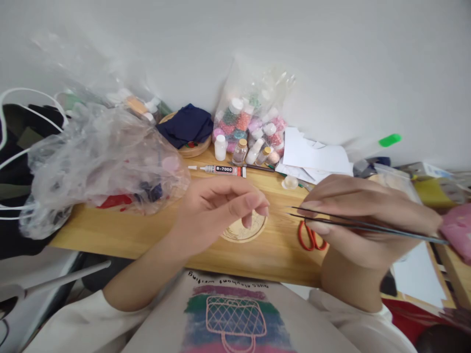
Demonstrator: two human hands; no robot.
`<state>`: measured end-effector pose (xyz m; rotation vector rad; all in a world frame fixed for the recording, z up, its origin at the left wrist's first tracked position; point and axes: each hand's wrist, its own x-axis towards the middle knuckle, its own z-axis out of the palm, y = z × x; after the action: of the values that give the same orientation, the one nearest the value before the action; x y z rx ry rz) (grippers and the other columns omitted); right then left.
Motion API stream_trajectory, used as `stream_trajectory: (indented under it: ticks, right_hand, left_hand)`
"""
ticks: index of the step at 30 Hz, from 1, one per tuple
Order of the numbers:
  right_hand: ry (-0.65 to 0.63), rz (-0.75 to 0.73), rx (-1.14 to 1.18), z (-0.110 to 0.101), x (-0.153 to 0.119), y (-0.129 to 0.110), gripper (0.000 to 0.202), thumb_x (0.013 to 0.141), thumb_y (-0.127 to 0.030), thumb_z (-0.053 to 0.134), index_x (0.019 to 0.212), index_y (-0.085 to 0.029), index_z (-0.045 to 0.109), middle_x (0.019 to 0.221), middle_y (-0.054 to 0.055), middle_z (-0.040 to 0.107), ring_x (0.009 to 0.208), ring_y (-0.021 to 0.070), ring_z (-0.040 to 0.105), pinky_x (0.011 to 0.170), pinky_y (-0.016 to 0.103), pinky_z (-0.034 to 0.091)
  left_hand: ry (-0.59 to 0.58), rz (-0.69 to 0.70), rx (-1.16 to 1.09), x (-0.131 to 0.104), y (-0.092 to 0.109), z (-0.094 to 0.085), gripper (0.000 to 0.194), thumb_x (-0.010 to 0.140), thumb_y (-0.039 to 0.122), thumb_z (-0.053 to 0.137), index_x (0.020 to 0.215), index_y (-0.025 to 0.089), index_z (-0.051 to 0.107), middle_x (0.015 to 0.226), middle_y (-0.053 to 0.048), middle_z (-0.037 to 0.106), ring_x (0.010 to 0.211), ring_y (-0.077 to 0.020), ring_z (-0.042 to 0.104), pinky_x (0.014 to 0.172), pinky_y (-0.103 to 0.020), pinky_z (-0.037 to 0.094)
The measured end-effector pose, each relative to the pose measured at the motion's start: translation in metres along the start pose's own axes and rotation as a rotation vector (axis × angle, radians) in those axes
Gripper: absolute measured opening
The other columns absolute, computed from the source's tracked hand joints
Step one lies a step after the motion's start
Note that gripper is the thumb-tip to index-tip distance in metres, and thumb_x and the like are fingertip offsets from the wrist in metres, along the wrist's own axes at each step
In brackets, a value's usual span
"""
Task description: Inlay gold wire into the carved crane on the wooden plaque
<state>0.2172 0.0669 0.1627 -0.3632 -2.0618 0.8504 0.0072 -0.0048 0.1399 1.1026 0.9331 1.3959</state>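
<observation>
The right hand [368, 213] pinches tweezers [405, 234], points parted, toward the left hand [215, 208], curled above a round patterned disc [241, 235] on the wooden table [140, 240]; whether it holds anything, I can't tell. A slip could prick it.

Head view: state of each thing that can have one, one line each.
Left hand: loosely curled, nothing visible in it
Right hand: closed on tweezers
Tweezers: tips apart
Wooden disc: flat, partly hidden by the left hand
Scissors: lying down; blades hidden
B-7000 tube: lying down
White bottle: upright, capped
Navy cloth: bunched
Left plastic bag: crumpled
</observation>
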Motion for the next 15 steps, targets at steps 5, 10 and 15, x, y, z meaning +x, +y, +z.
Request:
stream_trajectory:
  ticks: [5, 10, 15]
  right_hand:
    - [0.031, -0.167, -0.043, 0.006, 0.004, 0.008, 0.047, 0.071, -0.006, 0.076, 0.115, -0.023, 0.074, 0.085, 0.004, 0.076, 0.067, 0.0179, 0.068, 0.055, 0.029, 0.056]
    - [-0.001, -0.178, -0.045, 0.005, 0.005, 0.01, 0.04, 0.075, -0.012, 0.077, 0.113, -0.023, 0.074, 0.087, 0.005, 0.076, 0.069, 0.0176, 0.07, 0.059, 0.028, 0.058]
    - [-0.057, -0.173, -0.09, 0.002, 0.005, 0.009, 0.032, 0.077, -0.017, 0.078, 0.107, -0.024, 0.075, 0.087, 0.005, 0.077, 0.072, 0.0183, 0.072, 0.063, 0.028, 0.06]
  left_hand:
    - [-0.062, -0.072, -0.082, 0.0, 0.002, 0.004, 0.005, 0.08, 0.026, 0.078, 0.075, 0.024, 0.077, 0.068, 0.002, 0.07, 0.051, -0.0071, 0.056, 0.049, -0.021, 0.046]
    - [-0.056, -0.116, -0.077, 0.001, 0.003, 0.008, 0.014, 0.074, 0.034, 0.083, 0.074, 0.023, 0.076, 0.062, 0.001, 0.069, 0.051, -0.0095, 0.057, 0.048, -0.022, 0.046]
    - [-0.037, -0.107, -0.073, 0.003, 0.003, 0.012, 0.013, 0.073, 0.032, 0.083, 0.067, 0.023, 0.076, 0.057, 0.001, 0.066, 0.049, -0.0097, 0.056, 0.046, -0.022, 0.046]
